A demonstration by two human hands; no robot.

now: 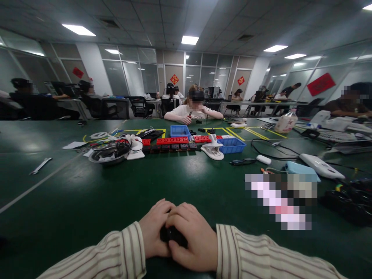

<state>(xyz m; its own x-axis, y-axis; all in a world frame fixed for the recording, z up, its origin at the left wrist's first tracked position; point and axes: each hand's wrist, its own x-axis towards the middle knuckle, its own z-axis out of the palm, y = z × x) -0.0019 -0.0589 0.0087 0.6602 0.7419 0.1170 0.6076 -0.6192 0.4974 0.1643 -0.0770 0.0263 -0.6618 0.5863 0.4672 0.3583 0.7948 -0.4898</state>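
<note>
Close to the near edge of the green table, my left hand (154, 230) and my right hand (195, 238) are together, in front of my body. Between them is a small black object (176, 236) with a smooth, dark surface. Fingers of both hands curl round it and hide most of it, so its kind cannot be made out. My right fingers lie over the top and touch my left fingers. Striped cuffs cover both wrists.
Farther up the table (122, 182) are a metal bowl (101, 159) of cables, red and black socket strips (173, 140), a white clip stand (213, 149) and a blue bin (231, 147). A wrench (40, 166) lies left; a power bank (321, 166) right. Someone (193, 106) sits opposite.
</note>
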